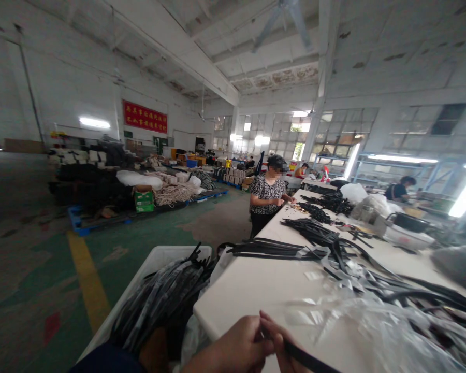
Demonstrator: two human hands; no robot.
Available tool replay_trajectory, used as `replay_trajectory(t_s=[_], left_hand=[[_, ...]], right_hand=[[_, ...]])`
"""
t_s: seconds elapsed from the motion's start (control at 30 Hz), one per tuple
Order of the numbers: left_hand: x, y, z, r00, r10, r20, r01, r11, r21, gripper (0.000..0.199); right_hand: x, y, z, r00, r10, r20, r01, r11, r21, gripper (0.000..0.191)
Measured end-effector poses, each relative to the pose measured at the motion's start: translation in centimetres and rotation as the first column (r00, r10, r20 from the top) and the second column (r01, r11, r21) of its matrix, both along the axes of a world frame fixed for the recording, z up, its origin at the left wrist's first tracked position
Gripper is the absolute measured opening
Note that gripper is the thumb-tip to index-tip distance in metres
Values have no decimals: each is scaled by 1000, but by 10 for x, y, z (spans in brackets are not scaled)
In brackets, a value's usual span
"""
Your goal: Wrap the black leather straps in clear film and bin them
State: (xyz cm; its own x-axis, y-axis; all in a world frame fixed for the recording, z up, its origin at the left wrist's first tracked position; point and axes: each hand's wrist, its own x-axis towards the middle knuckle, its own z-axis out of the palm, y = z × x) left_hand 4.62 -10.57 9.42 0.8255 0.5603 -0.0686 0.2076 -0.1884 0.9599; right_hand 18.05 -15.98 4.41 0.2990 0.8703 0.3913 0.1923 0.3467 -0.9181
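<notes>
Low in the view, over the near edge of the white table (233, 290), my two hands meet. My left hand (238, 342) is closed, its fingers curled in a pinch at the end of a black strap (308, 358). Beside it, my right hand (281, 344) also grips the strap, which runs off toward the bottom right; part of this hand is cut off by the frame. Clear plastic bags (357, 331) lie to the right of my hands. Beyond them, a bundle of black straps (272, 249) stretches across the table.
Left of the table stands a white bin (147, 267) filled with wrapped black strips (159, 295). A co-worker (270, 191) stands at the table's far left side, handling small pieces. Pallets of goods (174, 191) sit on the floor further back. A white tub (404, 233) stands at right.
</notes>
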Motion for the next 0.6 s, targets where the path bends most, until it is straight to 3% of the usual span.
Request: replay_trajectory(t_s=[0.07,0.13,0.23,0.3,0.33,0.4,0.47,0.53,0.6], left_hand=[[-6,6,-4,997,-71,13,70,997,40,33],[-20,16,-7,977,-212,-40,213,977,18,31],[-56,40,-9,883,-443,-159,406,887,-219,41],[-86,61,-8,816,-542,-203,443,811,-382,44],[-101,72,-6,803,-546,-237,427,806,-410,43],[-124,94,-4,819,-461,-342,347,872,-345,42],[-138,115,-7,842,-304,-445,240,951,-195,46],[-140,132,-18,875,-126,-468,113,992,-56,54],[-135,144,-35,911,47,-410,-34,999,39,62]], right_hand=[[9,3,9,999,-9,-45,6,998,-61,46],[33,6,26,990,-60,-126,45,992,-122,48],[96,11,62,959,-183,-218,165,982,-97,51],[143,15,84,936,-285,-204,291,957,-4,51],[164,17,92,929,-322,-185,330,944,16,50],[198,22,101,909,-402,-111,406,914,16,49],[219,29,98,883,-469,-29,469,883,-11,51],[231,38,85,859,-511,-7,510,859,-46,53],[238,48,66,864,-501,-52,496,863,-93,51]])
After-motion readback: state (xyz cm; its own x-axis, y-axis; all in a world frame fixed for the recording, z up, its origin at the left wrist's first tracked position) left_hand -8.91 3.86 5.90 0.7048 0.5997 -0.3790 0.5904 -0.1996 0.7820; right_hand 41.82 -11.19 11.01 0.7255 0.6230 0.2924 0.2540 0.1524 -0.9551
